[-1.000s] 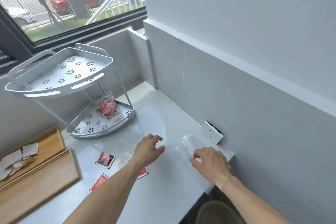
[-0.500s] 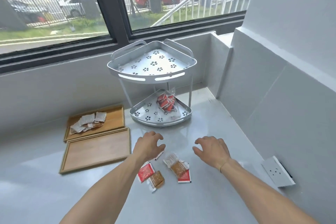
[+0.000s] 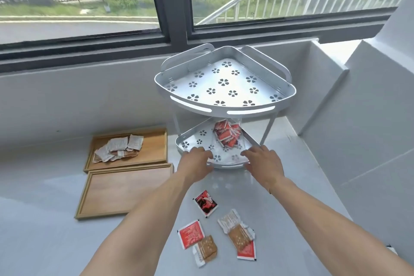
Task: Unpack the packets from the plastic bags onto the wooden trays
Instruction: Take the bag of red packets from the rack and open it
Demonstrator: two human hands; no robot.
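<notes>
Both hands reach to the front rim of a rack's lower shelf [image 3: 228,164]: the left hand [image 3: 197,163] lies palm down with fingers loosely curled over the rim at the left, holding nothing, and the right hand [image 3: 262,161] lies likewise at the right, fingers spread and empty. Between and just beyond them, on that lower shelf, sits a clear plastic bag [image 3: 227,135] stuffed with red packets; neither hand touches it. Above it stands the upper shelf [image 3: 224,84], white metal punched with flower-shaped holes and bare. The 2-tier rack stands on a pale grey bench [image 3: 44,242] below a dark-framed window [image 3: 174,2]. Near the forearms, loose packets lie on the bench: a red one [image 3: 205,203] nearest the rack, another red [image 3: 190,233] touching a brown one [image 3: 206,251] at the left, and a white-and-brown pair [image 3: 236,229] overlapping a red packet [image 3: 246,252] at the right. Left of the rack, 2 wooden trays lie side by side: the far tray [image 3: 154,150] holds a heap of pale packets [image 3: 118,148], the near tray [image 3: 125,190] holds none.
</notes>
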